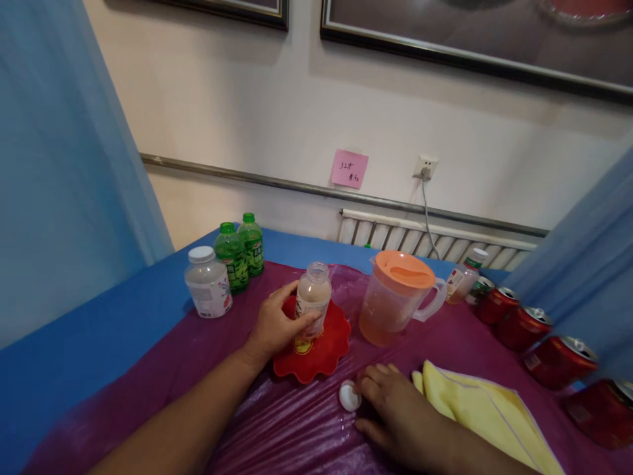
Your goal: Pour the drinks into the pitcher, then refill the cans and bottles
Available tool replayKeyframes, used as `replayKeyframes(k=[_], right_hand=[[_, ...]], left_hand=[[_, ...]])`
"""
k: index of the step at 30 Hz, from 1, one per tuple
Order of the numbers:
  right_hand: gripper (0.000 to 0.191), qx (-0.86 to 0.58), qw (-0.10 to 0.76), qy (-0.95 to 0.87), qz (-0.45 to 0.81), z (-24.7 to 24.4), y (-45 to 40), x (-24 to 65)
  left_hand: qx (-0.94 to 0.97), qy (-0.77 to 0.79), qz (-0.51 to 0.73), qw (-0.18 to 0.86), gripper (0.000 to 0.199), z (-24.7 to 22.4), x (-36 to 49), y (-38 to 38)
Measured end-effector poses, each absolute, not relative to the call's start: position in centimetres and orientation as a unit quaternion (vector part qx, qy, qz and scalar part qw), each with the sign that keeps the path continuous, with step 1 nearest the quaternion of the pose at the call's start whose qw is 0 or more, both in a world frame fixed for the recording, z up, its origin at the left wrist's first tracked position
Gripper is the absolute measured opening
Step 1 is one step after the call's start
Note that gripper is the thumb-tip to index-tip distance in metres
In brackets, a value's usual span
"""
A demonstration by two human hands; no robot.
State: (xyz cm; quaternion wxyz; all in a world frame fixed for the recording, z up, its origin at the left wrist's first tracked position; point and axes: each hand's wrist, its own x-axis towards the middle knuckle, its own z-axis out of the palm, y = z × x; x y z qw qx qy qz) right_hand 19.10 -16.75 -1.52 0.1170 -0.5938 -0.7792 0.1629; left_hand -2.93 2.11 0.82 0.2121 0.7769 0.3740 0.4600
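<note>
My left hand is wrapped round a clear, uncapped bottle with a printed label. The bottle stands upright over a red scalloped plate. To its right, my right hand rests low over the purple plastic sheet, fingers bent and slightly apart. A white bottle cap lies on the sheet by its fingertips; whether they touch it I cannot tell. Behind that hand stands a pitcher with an orange lid and some amber liquid at the bottom.
On the left stand a white-capped jar and two green bottles. A folded yellow cloth lies right of my right hand. Several red cans and a small white-capped bottle line the right edge. A radiator is behind.
</note>
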Motion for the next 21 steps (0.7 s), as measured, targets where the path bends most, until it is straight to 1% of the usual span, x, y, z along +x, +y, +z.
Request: replayKeyframes(k=[3,5,9,10,12,14,15,16,18,21], right_hand=[[0.039,-0.605,0.120,-0.770,0.162,-1.6,-16.7,18.9],[0.039,-0.604,0.132,-0.769,0.162,-2.0,-16.6,18.6],[0.023,-0.590,0.119,-0.782,0.163,-3.2,-16.3,18.1],[0.022,-0.584,0.116,-0.787,0.159,-3.3,-16.2,18.0],[0.032,-0.570,0.133,-0.800,0.133,-3.0,-16.0,18.0],[0.046,-0.548,0.195,-0.808,0.092,-1.7,-15.4,18.3],[0.048,-0.532,0.243,-0.808,0.073,-0.7,-14.8,18.4],[0.046,-0.511,0.299,-0.804,0.061,0.5,-14.1,18.4],[0.036,-0.466,0.428,-0.772,0.062,2.8,-12.0,18.3],[0.027,-0.426,0.620,-0.649,0.117,5.0,-8.2,17.3]], left_hand=[[0.779,0.383,0.455,0.199,0.067,0.4,-3.0,2.2],[0.781,0.384,0.453,0.193,0.066,0.3,-3.0,2.2],[0.784,0.381,0.452,0.191,0.064,0.3,-3.1,2.1],[0.784,0.380,0.452,0.190,0.063,0.3,-3.1,2.1],[0.787,0.379,0.451,0.185,0.063,0.2,-3.1,2.1],[0.791,0.379,0.448,0.176,0.063,0.2,-3.1,2.0],[0.793,0.379,0.444,0.174,0.064,0.1,-3.1,2.0],[0.796,0.379,0.439,0.173,0.065,0.2,-3.1,1.9],[0.804,0.373,0.428,0.176,0.066,0.3,-3.1,1.7],[0.820,0.346,0.415,0.188,0.064,0.8,-3.2,1.2]])
